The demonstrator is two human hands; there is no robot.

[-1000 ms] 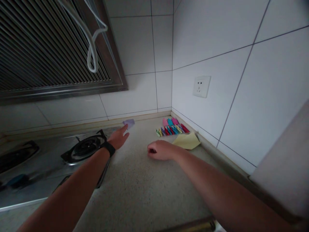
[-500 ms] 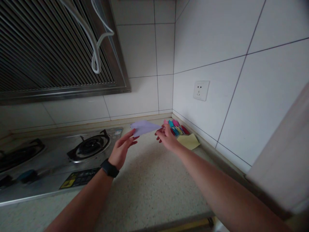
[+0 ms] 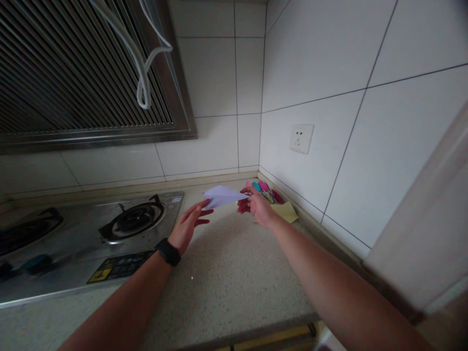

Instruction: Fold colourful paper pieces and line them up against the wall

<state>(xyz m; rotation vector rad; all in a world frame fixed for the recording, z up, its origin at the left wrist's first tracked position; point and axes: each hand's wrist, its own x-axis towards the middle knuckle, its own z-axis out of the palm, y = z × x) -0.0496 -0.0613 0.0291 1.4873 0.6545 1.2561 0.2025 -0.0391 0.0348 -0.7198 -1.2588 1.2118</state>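
A sheet of light purple paper [image 3: 224, 195], folded to a point on its right side, is held up over the counter between both hands. My left hand [image 3: 188, 225], with a dark watch at the wrist, pinches its left lower edge between thumb and fingers. At the pointed right end, my right hand [image 3: 258, 205] grips the tip. Behind the right hand lies a pile of colourful folded papers [image 3: 263, 187] in pink, blue, yellow and red. A pale yellow sheet of paper [image 3: 287, 211] lies beside that pile, partly covered by my right hand and wrist.
A gas stove [image 3: 82, 253] with black burners is set into the speckled counter [image 3: 234, 287] on the left. Above it hangs a range hood [image 3: 84, 73] with a looped white cable [image 3: 143, 85]. White tiled walls meet at the corner, with a socket [image 3: 302, 138] on the right.
The purple paper has shifted slightly right in view and tilted a little, its visible shape now narrower. Both hands still hold it. The whole view has turned slightly.
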